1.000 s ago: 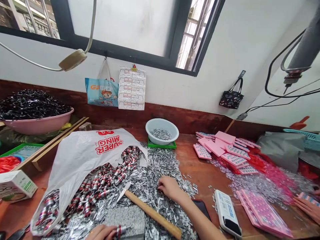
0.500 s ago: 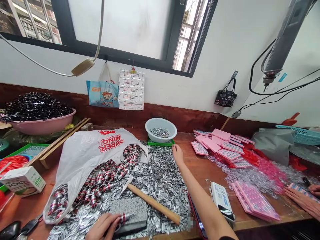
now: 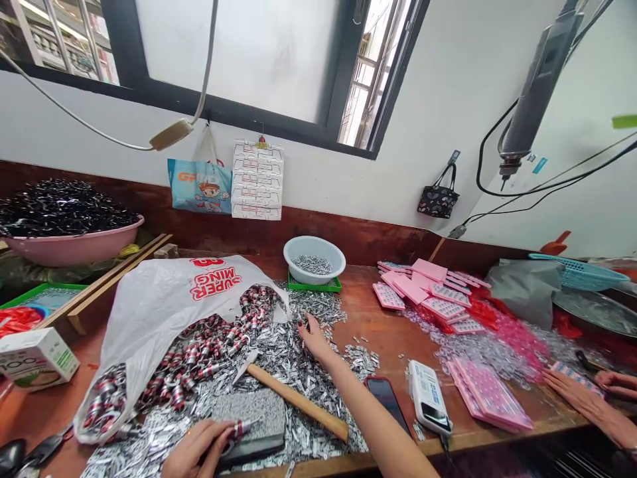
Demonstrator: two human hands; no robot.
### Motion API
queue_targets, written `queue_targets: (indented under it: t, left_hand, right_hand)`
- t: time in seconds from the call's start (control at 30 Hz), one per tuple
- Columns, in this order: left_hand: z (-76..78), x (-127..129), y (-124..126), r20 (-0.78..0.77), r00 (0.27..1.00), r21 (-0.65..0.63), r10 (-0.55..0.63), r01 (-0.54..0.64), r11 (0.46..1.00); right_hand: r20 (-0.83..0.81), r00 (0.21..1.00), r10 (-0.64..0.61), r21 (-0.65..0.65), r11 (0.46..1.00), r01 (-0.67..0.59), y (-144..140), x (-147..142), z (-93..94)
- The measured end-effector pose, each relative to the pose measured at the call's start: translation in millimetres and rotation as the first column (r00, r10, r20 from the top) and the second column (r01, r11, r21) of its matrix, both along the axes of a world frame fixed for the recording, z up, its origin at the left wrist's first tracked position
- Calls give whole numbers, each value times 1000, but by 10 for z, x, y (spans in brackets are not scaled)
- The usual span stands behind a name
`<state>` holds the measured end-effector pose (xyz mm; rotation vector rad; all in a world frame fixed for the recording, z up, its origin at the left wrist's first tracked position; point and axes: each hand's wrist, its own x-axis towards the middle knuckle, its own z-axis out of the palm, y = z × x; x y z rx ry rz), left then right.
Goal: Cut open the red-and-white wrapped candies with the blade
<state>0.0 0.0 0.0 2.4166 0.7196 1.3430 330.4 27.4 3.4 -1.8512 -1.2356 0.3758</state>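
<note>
My left hand [image 3: 196, 448] is at the bottom edge, pinching a small red and silver metal piece [image 3: 243, 429] against a grey stone block [image 3: 256, 415]. My right hand [image 3: 314, 337] reaches out flat, fingers spread, onto a heap of small silver metal pieces [image 3: 303, 362] spread over the wooden table [image 3: 393, 338]. A hammer [image 3: 293, 398] with a wooden handle lies on the heap between my hands. A white plastic bag [image 3: 159, 305] spills red and silver pieces [image 3: 209, 352] beside the heap.
A white bowl [image 3: 314, 257] of silver pieces stands on a green tray at the back. A phone [image 3: 387, 397] and a white device [image 3: 428, 398] lie near the front edge. Pink cards [image 3: 438, 295] cover the right side, where another person's hands [image 3: 592, 392] work. A pink basin [image 3: 74, 245] sits far left.
My right hand has drawn back from near the white bowl to the middle of the silver heap. The view has shifted slightly to the right. My left hand stays on the block.
</note>
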Motion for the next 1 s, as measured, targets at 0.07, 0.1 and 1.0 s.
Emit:
queue_targets:
  t: [0.07,0.1,1.0]
  left_hand:
    - [21,8,-11,10,1000,-13,-10,10,1000]
    - [27,11,-15,16,1000,-21,-15,15,1000]
    - [137,-110,-109,-81,988,-328,-132,99,939]
  right_hand:
    - [43,998,43,-73,997,-39,-211,84,75]
    - [67,997,49,-116,992,-41,-336,137,96]
    - [-480,870,112,77,993,-85,-595,-617,208]
